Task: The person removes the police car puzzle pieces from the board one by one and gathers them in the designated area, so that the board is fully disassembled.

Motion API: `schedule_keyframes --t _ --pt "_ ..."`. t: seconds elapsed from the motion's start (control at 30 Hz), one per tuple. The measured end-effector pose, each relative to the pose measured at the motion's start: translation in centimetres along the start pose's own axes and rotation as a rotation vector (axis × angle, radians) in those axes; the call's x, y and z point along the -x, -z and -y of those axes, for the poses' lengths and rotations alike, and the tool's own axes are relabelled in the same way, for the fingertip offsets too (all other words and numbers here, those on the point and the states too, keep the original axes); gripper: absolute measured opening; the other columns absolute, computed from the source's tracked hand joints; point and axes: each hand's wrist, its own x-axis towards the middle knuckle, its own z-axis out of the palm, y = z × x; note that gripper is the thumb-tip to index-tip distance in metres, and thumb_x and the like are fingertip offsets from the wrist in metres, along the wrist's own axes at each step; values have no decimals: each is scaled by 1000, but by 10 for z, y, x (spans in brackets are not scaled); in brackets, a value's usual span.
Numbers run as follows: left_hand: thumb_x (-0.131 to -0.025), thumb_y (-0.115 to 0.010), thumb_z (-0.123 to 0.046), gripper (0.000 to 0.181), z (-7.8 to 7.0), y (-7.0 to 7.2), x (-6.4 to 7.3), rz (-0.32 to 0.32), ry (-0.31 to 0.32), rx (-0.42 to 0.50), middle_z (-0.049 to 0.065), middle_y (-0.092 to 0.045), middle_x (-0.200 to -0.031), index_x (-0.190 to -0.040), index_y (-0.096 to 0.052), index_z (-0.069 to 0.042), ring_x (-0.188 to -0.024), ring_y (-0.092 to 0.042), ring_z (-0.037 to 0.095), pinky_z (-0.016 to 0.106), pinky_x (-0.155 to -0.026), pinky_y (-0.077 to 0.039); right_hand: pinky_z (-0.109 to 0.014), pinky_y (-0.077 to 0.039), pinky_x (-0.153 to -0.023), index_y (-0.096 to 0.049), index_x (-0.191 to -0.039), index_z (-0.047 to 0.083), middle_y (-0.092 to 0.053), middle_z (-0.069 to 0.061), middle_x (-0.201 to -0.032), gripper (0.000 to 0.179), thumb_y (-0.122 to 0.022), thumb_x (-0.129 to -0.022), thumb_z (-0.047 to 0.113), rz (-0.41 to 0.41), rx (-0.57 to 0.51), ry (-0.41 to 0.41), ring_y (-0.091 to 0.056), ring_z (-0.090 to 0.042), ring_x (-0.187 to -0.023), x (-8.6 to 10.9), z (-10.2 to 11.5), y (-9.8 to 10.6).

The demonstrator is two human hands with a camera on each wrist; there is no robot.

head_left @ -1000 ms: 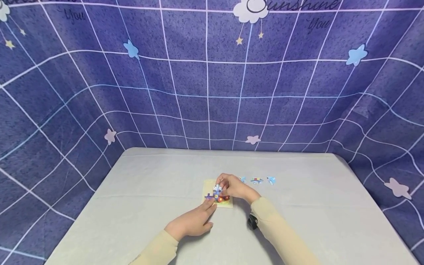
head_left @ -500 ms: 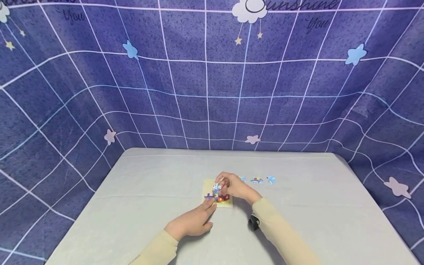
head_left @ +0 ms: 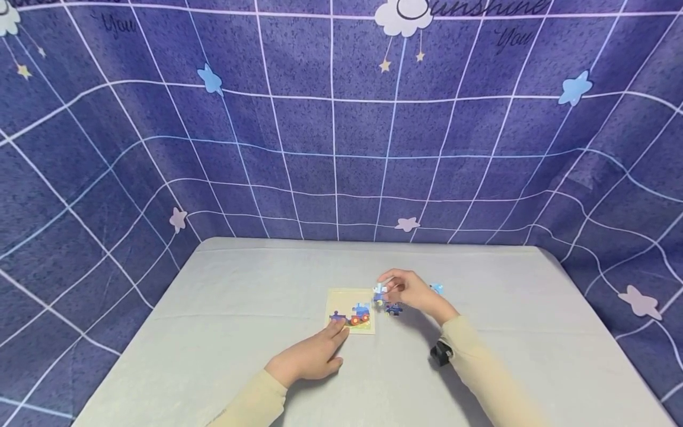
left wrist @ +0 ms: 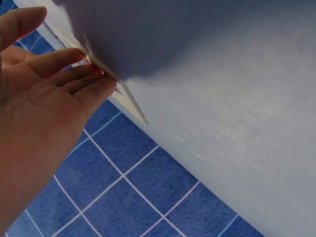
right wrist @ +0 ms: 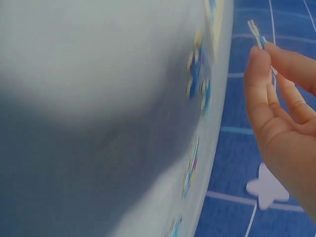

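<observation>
My right hand (head_left: 411, 290) pinches a small blue-and-white puzzle piece (head_left: 379, 293) between thumb and fingers, just past the right edge of the wooden puzzle board (head_left: 338, 296). In the right wrist view the held piece (right wrist: 256, 35) is raised edge-on above the tabletop. On the board sit a blue piece with red wheels (head_left: 360, 312) and a purple piece (head_left: 337, 316) to its left. Straight fingers of my left hand (head_left: 312, 356) rest at the board's lower left edge. From the left wrist, that hand (left wrist: 49, 89) touches the board's rim (left wrist: 133, 102).
A dark blue puzzle piece (head_left: 393, 309) lies right of the board, below my right hand. Farther right is a light blue piece (head_left: 436, 288). In the right wrist view another flat piece (right wrist: 190, 168) lies on the pale tabletop (head_left: 240, 296). A patterned purple curtain (head_left: 341, 136) surrounds the table.
My right hand has moved right, off the board, carrying the blue-and-white puzzle piece with it. The blue piece with red wheels now shows uncovered. My left hand has stayed in place.
</observation>
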Motion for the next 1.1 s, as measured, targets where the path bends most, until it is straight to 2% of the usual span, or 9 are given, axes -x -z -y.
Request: schedule_keyframes --t 0.27,0.47,0.6,0.83,0.93,1.1 --pt "-94 -58 -20 59 -2 0 1 -3 -1 0 25 -29 -152 -142 -40 8 -141 -27 36 44 -115 -27 -46 -58 -74 -55 -118 -13 -63 -24 -92 40 -66 -79 -10 -60 -56 -49 -64 -24 -76 25 -13 30" --pt "-94 -58 -21 59 0 -2 0 -6 -2 -9 24 -30 -152 -142 -40 7 -141 -27 35 43 -115 -27 -32 -59 -75 -55 -116 -15 -63 -22 -90 38 -65 -79 -11 -70 -57 -84 -63 -17 -78 45 -25 44" --pt "-94 -58 -22 59 1 -3 0 -6 5 -7 24 -29 -152 -142 -40 7 -142 -27 34 43 -115 -26 -26 -58 -72 -55 -114 -16 -63 -22 -91 38 -66 -77 -11 -50 -59 -90 -62 -17 -79 51 -33 48" --pt "-94 -58 -21 58 0 -3 1 -3 12 -6 23 -29 -153 -142 -40 7 -142 -27 34 42 -115 -27 -21 -51 -66 -60 -105 -15 -61 -23 -88 34 -70 -72 -11 -49 72 -34 -57 -18 -79 51 -39 47" --pt "-94 -58 -22 58 -1 -3 1 -5 17 -10 22 -30 -152 -142 -41 6 -142 -27 33 41 -115 -27 -19 -49 -64 -59 -103 -19 -60 -29 -87 32 -68 -72 -14 -45 113 -17 -56 -21 -78 54 -26 45" --pt "-94 -58 -22 58 -2 -2 2 -3 19 -7 22 -30 -152 -142 -41 6 -142 -27 33 42 -115 -27 -18 -47 -59 -62 -100 -14 -61 -22 -85 29 -69 -72 -12 -62 181 -35 -54 -18 -74 51 -32 45"
